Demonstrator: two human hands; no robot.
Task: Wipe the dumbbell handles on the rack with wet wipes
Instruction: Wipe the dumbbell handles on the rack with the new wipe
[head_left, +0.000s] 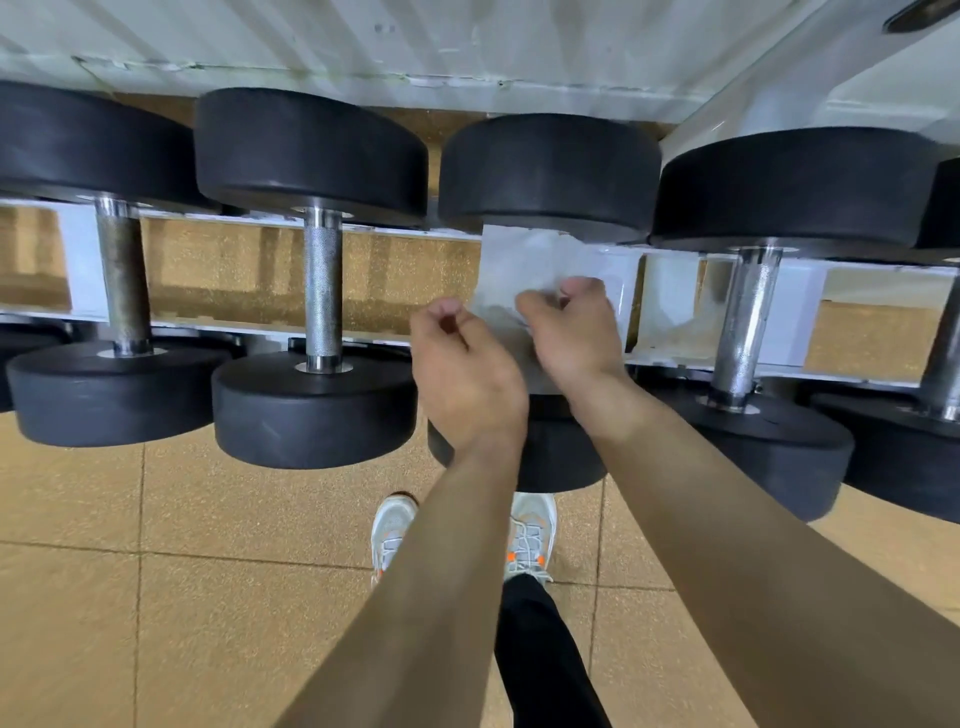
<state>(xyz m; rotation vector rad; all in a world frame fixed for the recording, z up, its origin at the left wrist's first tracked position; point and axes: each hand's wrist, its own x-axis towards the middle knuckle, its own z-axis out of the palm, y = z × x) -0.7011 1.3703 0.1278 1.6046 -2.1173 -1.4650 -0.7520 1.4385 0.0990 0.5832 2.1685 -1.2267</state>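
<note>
The wet wipe (524, 260) lay draped over the handle of the third dumbbell (550, 171) on the rack (78, 270), hiding the bar, probably so the sheet could wrap it whole. The right hand (566, 332) curled over it, gripping wipe and bar. The left hand (462, 364) hung just beside, fingers curled; whether it pinched an edge was unclear. Both forearms reached forward.

I cannot see the handle of the middle dumbbell (550, 171): the wet wipe (524, 260) (blurred) and the right hand (569, 332) cover it. Whether the left hand (462, 379) pinches that wipe I cannot tell. The far-right dumbbell (909, 441) runs off frame.
</note>
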